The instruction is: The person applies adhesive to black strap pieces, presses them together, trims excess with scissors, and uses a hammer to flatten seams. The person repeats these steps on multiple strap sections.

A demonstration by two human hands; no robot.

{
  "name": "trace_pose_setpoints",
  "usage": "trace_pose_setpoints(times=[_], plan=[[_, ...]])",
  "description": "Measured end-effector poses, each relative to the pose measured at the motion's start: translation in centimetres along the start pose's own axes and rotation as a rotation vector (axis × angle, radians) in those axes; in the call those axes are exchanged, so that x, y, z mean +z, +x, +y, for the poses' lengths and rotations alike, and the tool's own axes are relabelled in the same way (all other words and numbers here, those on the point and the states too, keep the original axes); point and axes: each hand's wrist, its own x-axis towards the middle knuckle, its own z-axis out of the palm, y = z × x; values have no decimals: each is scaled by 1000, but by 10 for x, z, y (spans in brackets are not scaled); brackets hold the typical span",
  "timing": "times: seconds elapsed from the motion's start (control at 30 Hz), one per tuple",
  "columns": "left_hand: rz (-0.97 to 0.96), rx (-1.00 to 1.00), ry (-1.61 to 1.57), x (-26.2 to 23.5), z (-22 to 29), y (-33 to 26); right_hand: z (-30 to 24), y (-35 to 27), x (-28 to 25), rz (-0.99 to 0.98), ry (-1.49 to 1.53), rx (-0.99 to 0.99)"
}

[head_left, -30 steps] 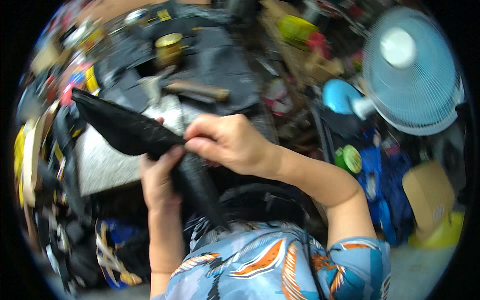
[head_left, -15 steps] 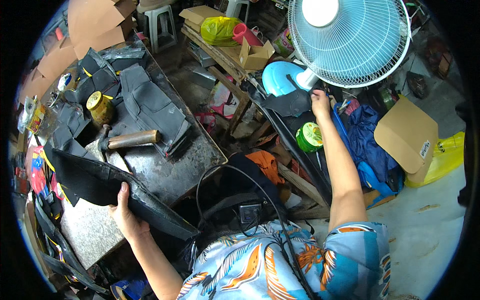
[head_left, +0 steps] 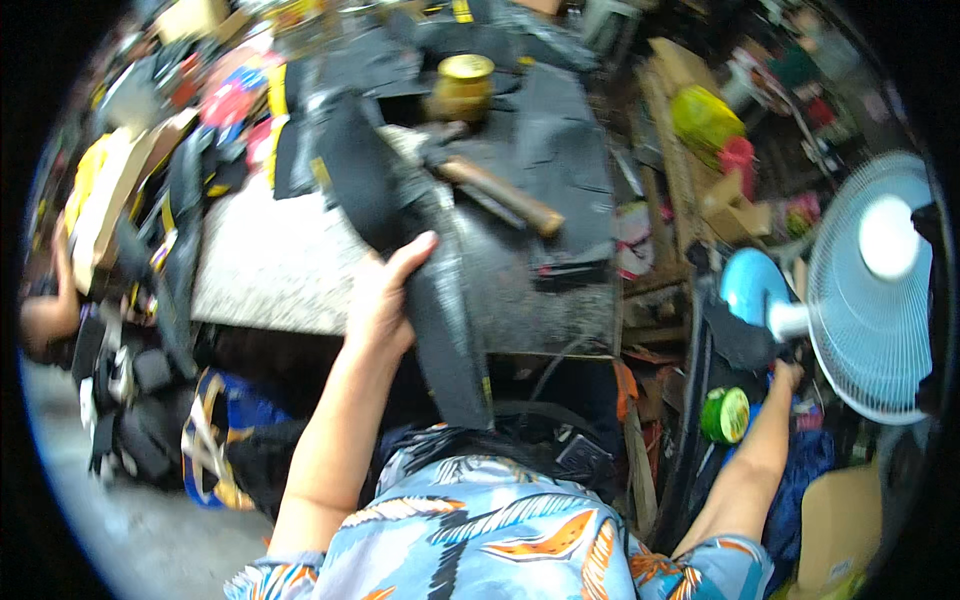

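My left hand [head_left: 385, 295] grips a long, curved black padded piece [head_left: 440, 330] with the thumb on top. Yellow shows at its edge, and it is tilted above the near edge of the worktable [head_left: 270, 270]. Far to the right, my right hand [head_left: 788, 378] is closed at the edge of a smaller black fabric piece [head_left: 740, 335] beside the fan's blue base. Motion blur softens its fingers. A wooden-handled hammer [head_left: 500, 195] lies on the table just beyond the held piece, near a yellow jar [head_left: 465, 88].
Stacked black pieces [head_left: 565, 160] cover the table's right side. At the right stands a blue fan [head_left: 875, 290], with a green tin [head_left: 725, 415] near its base. Black straps and bags [head_left: 140, 400] lie at left. Another person's arm [head_left: 62, 280] shows at the left rim.
The view has swung left, so table and fan appear farther right. My left hand still holds the long black piece, now more upright in view. My right hand stays by the fan base.
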Motion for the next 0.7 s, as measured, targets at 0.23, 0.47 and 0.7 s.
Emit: trace_pose_setpoints(times=[0.23,0.47,0.7], plan=[[-96,3,-106,8,6,-2,-8,14,-7,-303,1617,267],[-88,0,-174,7,8,-8,-4,-108,-80,-438,2022,111],[-33,-9,-118,-7,29,-27,1,-328,-163,-721,1998,310]])
